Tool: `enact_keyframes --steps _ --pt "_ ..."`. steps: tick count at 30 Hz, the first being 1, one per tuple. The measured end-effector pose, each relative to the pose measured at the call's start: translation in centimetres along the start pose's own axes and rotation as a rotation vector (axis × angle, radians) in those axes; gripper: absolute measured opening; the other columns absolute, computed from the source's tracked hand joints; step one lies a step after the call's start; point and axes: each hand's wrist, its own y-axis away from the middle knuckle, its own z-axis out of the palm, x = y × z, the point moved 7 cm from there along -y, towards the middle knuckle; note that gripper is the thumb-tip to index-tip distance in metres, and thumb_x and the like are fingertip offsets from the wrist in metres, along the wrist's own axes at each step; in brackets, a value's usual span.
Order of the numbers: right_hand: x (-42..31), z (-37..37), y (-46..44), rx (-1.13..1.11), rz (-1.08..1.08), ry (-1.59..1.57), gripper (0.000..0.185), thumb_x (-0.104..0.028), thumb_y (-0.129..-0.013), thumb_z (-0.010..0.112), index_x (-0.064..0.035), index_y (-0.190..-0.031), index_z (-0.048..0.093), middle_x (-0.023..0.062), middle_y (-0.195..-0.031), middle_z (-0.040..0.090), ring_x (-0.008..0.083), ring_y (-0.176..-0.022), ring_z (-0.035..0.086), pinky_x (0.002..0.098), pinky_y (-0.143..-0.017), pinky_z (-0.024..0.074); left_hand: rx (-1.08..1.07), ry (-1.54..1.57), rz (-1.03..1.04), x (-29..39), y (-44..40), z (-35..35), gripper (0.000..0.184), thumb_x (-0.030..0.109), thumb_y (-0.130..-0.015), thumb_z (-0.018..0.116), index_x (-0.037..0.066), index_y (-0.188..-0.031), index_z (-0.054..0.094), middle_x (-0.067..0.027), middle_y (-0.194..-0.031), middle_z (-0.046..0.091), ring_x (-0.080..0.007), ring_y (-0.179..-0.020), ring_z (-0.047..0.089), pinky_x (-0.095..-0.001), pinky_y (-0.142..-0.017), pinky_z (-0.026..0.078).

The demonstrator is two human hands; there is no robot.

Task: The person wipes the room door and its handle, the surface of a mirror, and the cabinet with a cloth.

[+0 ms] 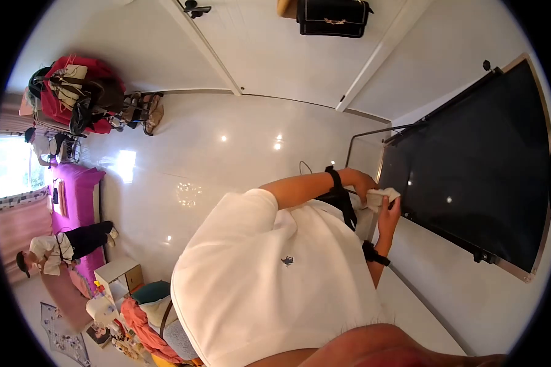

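Observation:
A small, crumpled white cloth (382, 197) is held between my two hands, in front of a large dark framed panel (471, 165). My left hand (361, 183) reaches across from the upper side with its fingers closed on one end of the cloth. Thumb and fingers of my right hand (389, 215) pinch the other end. Each wrist wears a black band. A black strap (349, 211) hangs beside my white shirt (269, 275), just below the left forearm.
A bent metal rod (364, 133) runs beside the panel. Behind me stand two other people, one (67, 248) by a purple bed (82, 189). Bags and clothes (79, 92) hang near a shoe rack (146, 112). A black handbag (333, 17) hangs at the top.

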Motion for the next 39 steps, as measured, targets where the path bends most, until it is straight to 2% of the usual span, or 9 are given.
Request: enact_keyframes --steps 6,9,12,16,21,23,28,35,39 --pt "-7.4 5.5 -5.9 -0.021 -0.213 -0.215 0.034 -0.023 -0.099 0.053 0.0026 -0.122 0.055 0.016 -0.11 0.062 0.0269 -0.103 0.06 0.0365 -0.093 0.0451 0.219 0.398 -0.091 -4.7 12.2 -2.5 0.061 0.034 -0.08 0.08 0.001 -0.126 0.06 -0.0188 -0.131 0.06 -0.0294 -0.122 0.057 -0.0385 -0.1 0.046" --pt "-10.1 11.3 -8.1 -0.335 -0.138 -0.551 0.034 -0.006 -0.09 0.047 0.0005 -0.121 0.06 0.0103 -0.116 0.064 0.0189 -0.105 0.06 0.0322 -0.095 0.0462 0.367 0.586 -0.13 -5.4 20.0 -4.5 0.085 0.028 -0.076 0.084 0.006 -0.146 0.042 -0.0194 -0.158 0.027 -0.0354 -0.145 0.029 -0.0453 -0.115 0.032" --pt "-16.1 17.9 -9.8 -0.635 -0.064 -0.539 0.033 -0.006 -0.09 0.048 0.0009 -0.119 0.061 0.0087 -0.117 0.063 0.018 -0.107 0.059 0.0316 -0.096 0.0456 0.876 0.555 -0.232 -7.5 27.7 -7.6 0.093 0.021 -0.073 0.086 0.009 -0.15 0.035 -0.0193 -0.157 0.028 -0.0366 -0.144 0.029 -0.0442 -0.117 0.03" --pt "-25.6 26.2 -12.8 -0.859 -0.105 -0.696 0.034 -0.008 -0.092 0.049 0.0012 -0.124 0.059 0.0071 -0.118 0.063 0.017 -0.11 0.056 0.0309 -0.099 0.0436 0.967 0.424 -0.241 -13.0 33.5 -11.1 0.064 0.011 -0.074 0.082 0.009 -0.132 0.055 -0.0146 -0.13 0.058 -0.0312 -0.123 0.054 -0.0412 -0.105 0.043" --pt "-36.3 33.5 -20.1 -0.733 -0.235 -0.932 0.036 -0.007 -0.095 0.053 0.001 -0.131 0.051 0.0069 -0.126 0.057 0.0174 -0.117 0.052 0.0318 -0.105 0.0373 1.148 0.461 -0.272 -17.5 42.2 -16.8 0.048 0.011 -0.084 0.076 0.007 -0.129 0.06 -0.0108 -0.122 0.068 -0.0227 -0.111 0.063 -0.0377 -0.099 0.048" --pt "-40.2 35.6 -22.7 -0.683 -0.4 -0.847 0.035 -0.007 -0.096 0.054 0.0021 -0.13 0.051 0.0083 -0.127 0.056 0.0177 -0.118 0.051 0.0323 -0.106 0.0364 1.435 0.392 -0.296 -16.8 46.7 -20.1 0.045 0.015 -0.087 0.072 0.007 -0.128 0.058 -0.0137 -0.114 0.07 -0.0282 -0.105 0.067 -0.0393 -0.094 0.05" --pt "-46.7 42.3 -27.9 -0.632 -0.637 -0.69 0.039 -0.008 -0.096 0.054 0.0039 -0.132 0.048 0.0151 -0.128 0.056 0.0245 -0.12 0.051 0.0367 -0.108 0.0348 1.419 0.252 -0.694 -20.9 50.8 -22.0 0.052 0.029 -0.087 0.07 0.011 -0.13 0.047 -0.0202 -0.106 0.068 -0.0451 -0.097 0.063 -0.0486 -0.082 0.052" --pt "-57.2 51.6 -31.3 -0.466 -1.233 -0.049 0.063 -0.013 -0.085 0.065 0.0035 -0.14 0.04 0.0267 -0.137 0.048 0.039 -0.13 0.044 0.0426 -0.111 0.0342 2.124 0.369 -0.927 -21.5 63.5 -25.4 0.048 0.019 -0.091 0.065 0.004 -0.128 0.041 -0.0246 -0.094 0.068 -0.0409 -0.086 0.069 -0.0478 -0.074 0.054" --pt "-61.6 56.0 -30.8 -0.428 -1.366 0.04 0.057 -0.019 -0.083 0.068 0.002 -0.132 0.047 0.0278 -0.131 0.054 0.043 -0.122 0.051 0.0492 -0.103 0.0424 2.559 0.306 -0.633 -19.0 71.3 -27.2 0.051 0.015 -0.089 0.067 0.005 -0.131 0.041 -0.02 -0.094 0.068 -0.0343 -0.087 0.07 -0.0405 -0.08 0.054"
